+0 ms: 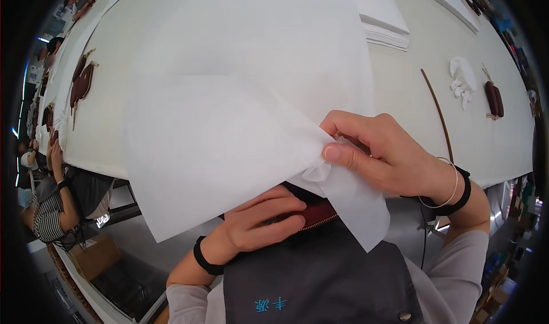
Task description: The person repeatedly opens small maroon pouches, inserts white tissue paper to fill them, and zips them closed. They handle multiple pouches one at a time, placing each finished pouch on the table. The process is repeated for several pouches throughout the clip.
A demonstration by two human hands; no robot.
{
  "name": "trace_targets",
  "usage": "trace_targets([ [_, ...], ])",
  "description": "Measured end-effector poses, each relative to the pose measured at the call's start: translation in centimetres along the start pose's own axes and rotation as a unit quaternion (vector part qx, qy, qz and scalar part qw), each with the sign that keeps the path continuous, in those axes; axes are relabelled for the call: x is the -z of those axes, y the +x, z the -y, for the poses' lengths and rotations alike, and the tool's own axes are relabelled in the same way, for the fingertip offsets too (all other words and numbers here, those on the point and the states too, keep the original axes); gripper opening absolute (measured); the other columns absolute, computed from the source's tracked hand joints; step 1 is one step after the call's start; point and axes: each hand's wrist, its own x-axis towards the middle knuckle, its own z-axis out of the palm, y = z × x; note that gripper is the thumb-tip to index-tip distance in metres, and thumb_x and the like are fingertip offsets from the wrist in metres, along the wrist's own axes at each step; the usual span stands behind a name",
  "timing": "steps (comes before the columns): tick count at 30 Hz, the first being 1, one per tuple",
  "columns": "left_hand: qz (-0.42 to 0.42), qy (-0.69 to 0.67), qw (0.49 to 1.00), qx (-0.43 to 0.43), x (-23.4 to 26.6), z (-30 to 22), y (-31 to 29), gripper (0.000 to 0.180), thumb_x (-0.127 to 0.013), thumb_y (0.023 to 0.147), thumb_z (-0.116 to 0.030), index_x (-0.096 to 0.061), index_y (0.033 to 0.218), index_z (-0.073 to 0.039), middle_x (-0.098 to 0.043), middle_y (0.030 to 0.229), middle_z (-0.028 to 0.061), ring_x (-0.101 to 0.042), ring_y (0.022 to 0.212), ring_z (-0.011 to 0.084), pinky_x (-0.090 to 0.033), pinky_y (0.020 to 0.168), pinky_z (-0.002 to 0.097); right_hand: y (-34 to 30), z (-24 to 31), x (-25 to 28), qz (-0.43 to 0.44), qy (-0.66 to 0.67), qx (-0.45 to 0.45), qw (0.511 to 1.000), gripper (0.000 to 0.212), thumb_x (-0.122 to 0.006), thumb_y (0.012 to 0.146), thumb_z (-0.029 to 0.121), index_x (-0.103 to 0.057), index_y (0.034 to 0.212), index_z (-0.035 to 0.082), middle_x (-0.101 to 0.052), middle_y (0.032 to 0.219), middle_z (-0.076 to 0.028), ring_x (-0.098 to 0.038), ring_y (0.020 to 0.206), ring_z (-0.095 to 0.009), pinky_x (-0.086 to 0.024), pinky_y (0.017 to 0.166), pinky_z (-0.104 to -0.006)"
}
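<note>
A large sheet of thin white paper (217, 146) spreads in front of me and hangs over the table's near edge. My right hand (383, 149) is closed on it, pinching a crumpled bunch between thumb and fingers, with a loose corner drooping below. Close to my apron, my left hand (263, 221) is closed over a dark red pouch (317, 214) with a gold-toothed zipper. Part of that pouch is hidden behind the fingers and the paper.
White paper stacks (386, 32) lie at the far right. Nearer are a brown strap (437, 109), crumpled white paper (462, 81) and small dark red pouches (494, 100). More red pouches (84, 84) lie on the left. Another person (54, 209) sits at the left edge.
</note>
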Motion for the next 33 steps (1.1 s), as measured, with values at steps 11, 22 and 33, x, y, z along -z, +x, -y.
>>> trace_targets([
  [11, 0.124, -0.043, 0.984, 0.116, -1.0, -0.1, -3.3, 0.018, -0.066, 0.087, -0.011, -0.061, 0.103, -0.015, -0.073, 0.1, 0.0054, -0.066, 0.084, 0.0223, -0.053, 0.078, 0.0323, -1.0, -2.1, -0.2, -0.023, -0.026, 0.114, 0.993, 0.016, -0.065, 0.094, 0.016, -0.06, 0.103, 0.003, -0.062, 0.082, -0.01, -0.061, 0.071, -0.024, -0.047, 0.062, -0.0326],
  [22, 0.148, -0.073, 0.973, 0.164, -1.4, -0.6, -5.0, 0.026, -0.065, 0.089, -0.008, -0.065, 0.115, -0.012, -0.07, 0.111, 0.0082, -0.065, 0.099, 0.0262, -0.053, 0.084, 0.0378, -0.5, -2.6, -1.9, 0.315, 0.156, -0.035, 0.935, 0.018, -0.054, 0.098, 0.007, -0.058, 0.114, 0.0, -0.064, 0.084, -0.015, -0.061, 0.076, -0.027, -0.046, 0.066, -0.0369],
  [33, 0.045, 0.014, 0.996, 0.072, -1.5, -1.5, -2.2, 0.019, -0.076, 0.074, -0.005, -0.073, 0.091, -0.01, -0.072, 0.097, 0.0066, -0.07, 0.085, 0.0251, -0.055, 0.071, 0.0358, 0.1, -3.6, -5.2, 0.409, 0.119, -0.06, 0.903, 0.022, -0.049, 0.094, 0.001, -0.059, 0.113, -0.002, -0.066, 0.09, -0.017, -0.061, 0.08, -0.028, -0.048, 0.076, -0.0401],
])
